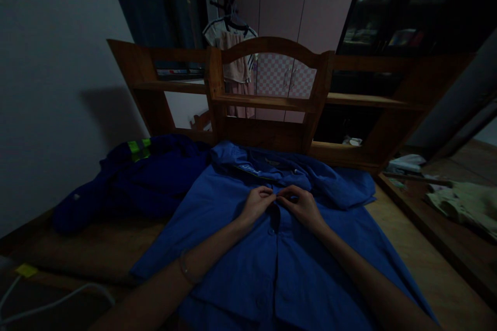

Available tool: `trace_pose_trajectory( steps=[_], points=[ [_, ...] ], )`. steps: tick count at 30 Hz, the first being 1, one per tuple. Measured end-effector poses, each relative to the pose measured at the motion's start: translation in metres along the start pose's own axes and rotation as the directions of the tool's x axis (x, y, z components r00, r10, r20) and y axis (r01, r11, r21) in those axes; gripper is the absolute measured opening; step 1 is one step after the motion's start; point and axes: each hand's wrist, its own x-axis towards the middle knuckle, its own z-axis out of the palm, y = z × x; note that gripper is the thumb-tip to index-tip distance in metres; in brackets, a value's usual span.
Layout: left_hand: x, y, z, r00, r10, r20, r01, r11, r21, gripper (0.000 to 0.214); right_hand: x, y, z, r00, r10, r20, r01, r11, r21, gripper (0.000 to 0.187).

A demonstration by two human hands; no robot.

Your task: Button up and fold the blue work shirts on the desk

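A blue button-front shirt (229, 238) lies spread on the wooden table, its collar toward the far side. My left hand (257, 204) pinches the front edge of the shirt near the upper chest. Close against it, my right hand (302, 208) pinches the same spot from the other side, fingertips almost touching. Any button between the fingers is hidden. Below my hands a button (271, 231) shows on the front, where the two edges part in a small gap. Another button (261, 301) sits lower down.
A darker blue garment with a yellow-green reflective strip (140, 150) lies heaped at the left. Behind stands a wooden shelf rack (267, 103). A white cable (58, 301) runs at the lower left. Pale cloth (464, 204) lies at the right.
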Motion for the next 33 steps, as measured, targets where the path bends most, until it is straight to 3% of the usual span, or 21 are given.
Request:
trace_pose_trajectory(
  steps=[10,21,33],
  points=[
    [-0.0013,0.0006,-0.0029,0.995,-0.102,-0.015,0.100,0.990,-0.101,0.035,0.0024,0.0053,0.0022,0.999,0.034,0.013,-0.034,0.999,0.024,0.017],
    [-0.0017,0.0000,-0.0038,0.998,-0.041,-0.042,0.035,0.991,-0.130,0.033,0.0021,0.0049,0.0035,0.999,0.023,-0.039,-0.020,0.998,0.066,0.029],
    [-0.0055,0.0036,0.0000,0.997,-0.046,-0.055,0.030,0.965,-0.261,0.036,0.0044,0.0008,-0.0019,0.998,-0.034,-0.051,0.033,0.999,-0.032,0.024]
  ],
)
